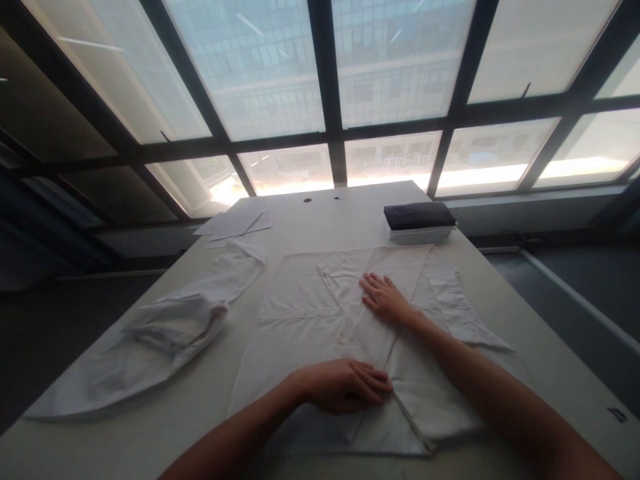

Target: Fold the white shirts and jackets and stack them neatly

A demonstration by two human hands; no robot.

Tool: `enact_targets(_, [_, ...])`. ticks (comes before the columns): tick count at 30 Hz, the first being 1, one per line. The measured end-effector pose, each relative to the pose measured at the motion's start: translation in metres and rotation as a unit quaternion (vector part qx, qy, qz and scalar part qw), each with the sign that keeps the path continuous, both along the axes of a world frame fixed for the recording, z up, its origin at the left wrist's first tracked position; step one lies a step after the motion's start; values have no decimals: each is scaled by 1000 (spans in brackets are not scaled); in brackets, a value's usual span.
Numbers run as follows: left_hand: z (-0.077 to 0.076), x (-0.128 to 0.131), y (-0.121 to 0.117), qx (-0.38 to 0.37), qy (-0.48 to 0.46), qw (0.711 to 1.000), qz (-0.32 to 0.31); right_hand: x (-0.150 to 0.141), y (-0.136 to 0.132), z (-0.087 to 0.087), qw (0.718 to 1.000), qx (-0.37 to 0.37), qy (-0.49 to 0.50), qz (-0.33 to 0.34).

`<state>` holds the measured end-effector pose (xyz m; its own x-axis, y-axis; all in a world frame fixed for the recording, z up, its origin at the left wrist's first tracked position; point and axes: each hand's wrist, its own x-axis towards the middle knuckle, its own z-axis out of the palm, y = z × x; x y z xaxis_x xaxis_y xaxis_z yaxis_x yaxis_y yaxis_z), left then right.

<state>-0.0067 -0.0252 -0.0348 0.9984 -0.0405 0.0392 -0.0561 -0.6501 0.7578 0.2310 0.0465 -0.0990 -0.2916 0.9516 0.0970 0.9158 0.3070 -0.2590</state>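
A white shirt (300,313) lies spread flat on the white table (525,313), partly folded, with one sleeve laid diagonally across its middle. My right hand (385,298) rests flat on that folded sleeve, fingers stretched out toward the collar end. My left hand (345,385) presses down on the near part of the shirt, fingers together and flat along the fold line. Neither hand holds anything.
A second white garment (165,327) lies crumpled at the left of the table. A stack of folded clothes, dark on top (419,221), sits at the far right. Sheets of paper (240,223) lie at the far left. Large windows stand beyond the table's far edge.
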Motion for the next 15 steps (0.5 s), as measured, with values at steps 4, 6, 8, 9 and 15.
enact_targets(4, [1, -1, -1, -90, 0, 996, -23, 1, 0, 1, 1000, -2, 5, 1])
enact_targets(6, [-2, -1, -1, -120, 1, 993, 4, 0, 0, 1, 1000, -2, 7, 1])
enact_targets(8, [-8, 0, -1, -100, -16, 992, 78, 0, -1, 2, 1000, -2, 9, 1])
enact_targets(9, [-12, 0, -1, -64, -33, 990, 125, 0, -1, 2, 1000, -2, 10, 1])
enact_targets(15, [-40, 2, 12, 217, 14, 945, 243, 4, -2, 6, 1000, -1, -2, 28])
